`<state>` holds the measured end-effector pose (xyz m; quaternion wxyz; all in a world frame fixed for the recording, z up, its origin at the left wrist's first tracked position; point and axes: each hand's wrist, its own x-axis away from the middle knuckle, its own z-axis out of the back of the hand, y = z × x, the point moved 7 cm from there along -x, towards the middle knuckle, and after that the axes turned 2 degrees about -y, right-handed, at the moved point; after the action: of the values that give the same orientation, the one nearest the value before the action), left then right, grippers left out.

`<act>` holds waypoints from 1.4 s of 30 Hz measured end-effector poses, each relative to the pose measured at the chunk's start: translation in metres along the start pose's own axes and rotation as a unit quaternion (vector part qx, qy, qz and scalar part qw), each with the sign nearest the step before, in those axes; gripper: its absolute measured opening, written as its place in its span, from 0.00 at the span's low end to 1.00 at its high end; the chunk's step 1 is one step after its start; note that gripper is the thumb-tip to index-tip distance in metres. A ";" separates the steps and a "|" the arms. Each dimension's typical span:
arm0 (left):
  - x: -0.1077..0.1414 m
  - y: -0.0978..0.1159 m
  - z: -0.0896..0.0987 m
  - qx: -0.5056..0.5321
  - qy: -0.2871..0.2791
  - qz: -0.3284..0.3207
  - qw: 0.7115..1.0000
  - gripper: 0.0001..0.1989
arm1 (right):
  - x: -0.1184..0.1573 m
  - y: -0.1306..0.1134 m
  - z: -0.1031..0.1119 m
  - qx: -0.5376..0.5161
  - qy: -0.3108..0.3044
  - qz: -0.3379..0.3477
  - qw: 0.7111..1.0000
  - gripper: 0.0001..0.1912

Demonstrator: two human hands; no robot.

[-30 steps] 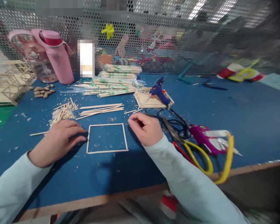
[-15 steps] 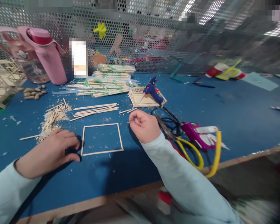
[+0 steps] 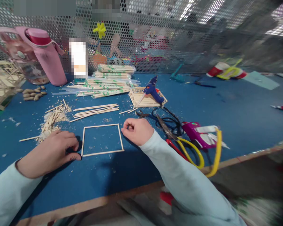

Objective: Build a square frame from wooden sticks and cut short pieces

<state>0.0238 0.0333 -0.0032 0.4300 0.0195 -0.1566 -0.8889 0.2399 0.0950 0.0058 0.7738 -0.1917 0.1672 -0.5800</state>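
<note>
The frame (image 3: 102, 153) lies flat on the bench (image 3: 94, 175), between the hands. The left hand (image 3: 54, 152) is beside its left side, fingers curled with the thumb apart. The right hand (image 3: 138, 130) is near its right side, thumb and fingers drawn together; whether they pinch anything, I cannot tell. Loose sticks (image 3: 96, 110) lie beyond the frame.

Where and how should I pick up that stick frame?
I'd pinch the rectangular frame from outside, at its left stick and right stick: it lies flat and thin, open in the middle, and the left hand and right hand are beside those sides.
</note>
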 end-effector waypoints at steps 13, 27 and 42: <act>0.005 -0.003 0.034 0.063 0.137 0.024 0.988 0.15 | 0.000 0.016 -0.016 0.089 -0.067 -0.052 0.992 0.11; -0.024 0.035 0.045 0.152 0.281 0.033 0.947 0.12 | 0.008 0.017 -0.007 0.170 -0.030 -0.084 0.981 0.06; -0.063 0.055 -0.015 0.521 0.218 0.108 0.818 0.21 | 0.052 -0.057 0.000 -0.134 0.153 0.149 0.968 0.08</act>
<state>0.1074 0.0460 -0.0072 0.4717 0.4165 -0.5001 -0.5949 0.2070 0.0309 0.0321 0.7839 -0.1754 0.3867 -0.4529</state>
